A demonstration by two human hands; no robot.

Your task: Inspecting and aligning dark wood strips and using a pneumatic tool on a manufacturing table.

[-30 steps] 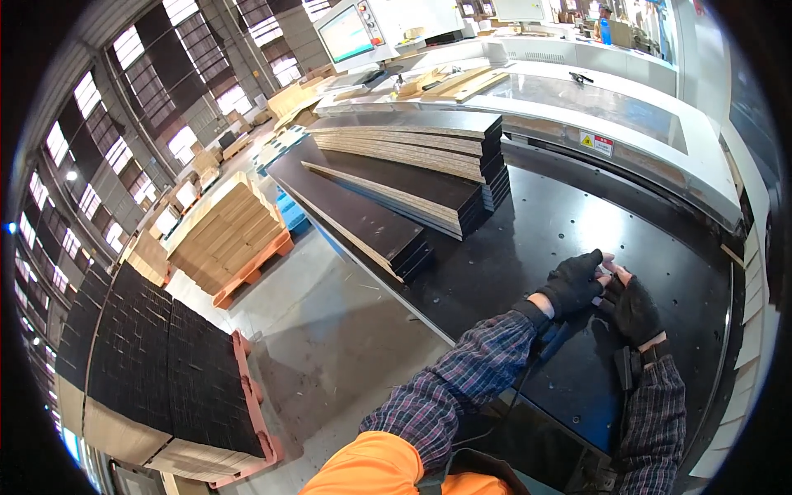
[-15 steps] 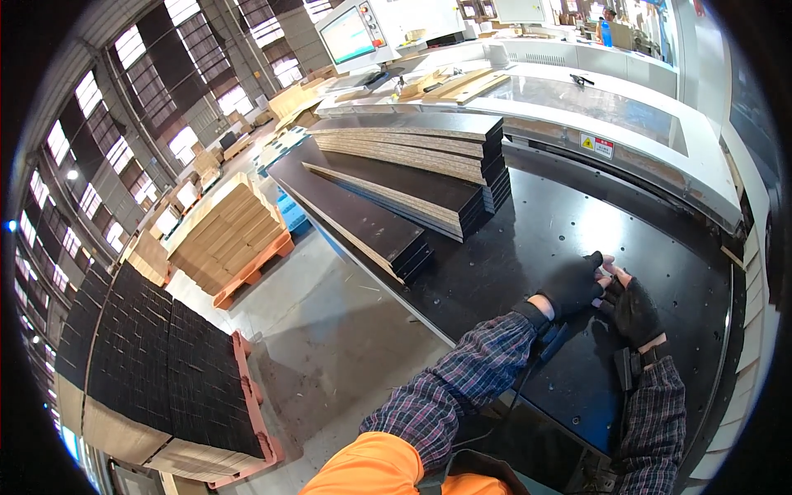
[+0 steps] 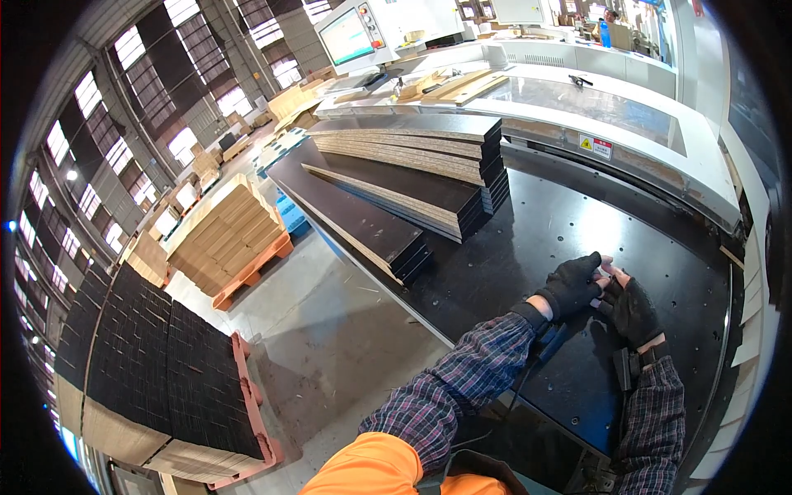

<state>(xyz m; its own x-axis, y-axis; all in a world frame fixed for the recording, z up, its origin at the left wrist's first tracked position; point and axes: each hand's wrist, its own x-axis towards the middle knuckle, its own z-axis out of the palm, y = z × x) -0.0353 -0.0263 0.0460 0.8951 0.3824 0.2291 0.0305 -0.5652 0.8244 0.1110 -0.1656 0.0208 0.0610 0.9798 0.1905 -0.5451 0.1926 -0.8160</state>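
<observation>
My left hand (image 3: 571, 289), in a black fingerless glove, is over the black tabletop (image 3: 536, 239) with its fingers curled in. My right hand (image 3: 634, 315), gloved the same way, meets it at the fingertips. Both hands look closed, their bare fingers pressed together; whatever may be between them is hidden. To the left of my hands lies a stack of dark-faced boards (image 3: 412, 153) with raw chipboard edges. Two smaller groups of narrow boards, a middle one (image 3: 404, 198) and a front one (image 3: 355, 219), fan out beside it.
Behind the table runs a white machine bed (image 3: 693, 169) with a warning label and a screen (image 3: 348, 37) at its far left. On the floor to the left, a strapped stack of black-edged panels (image 3: 157, 363) and a pile of tan boards (image 3: 227, 235) stand on orange pallets.
My left hand, blurred before, now shows sharply in almost the same place against my right. The boards have not moved.
</observation>
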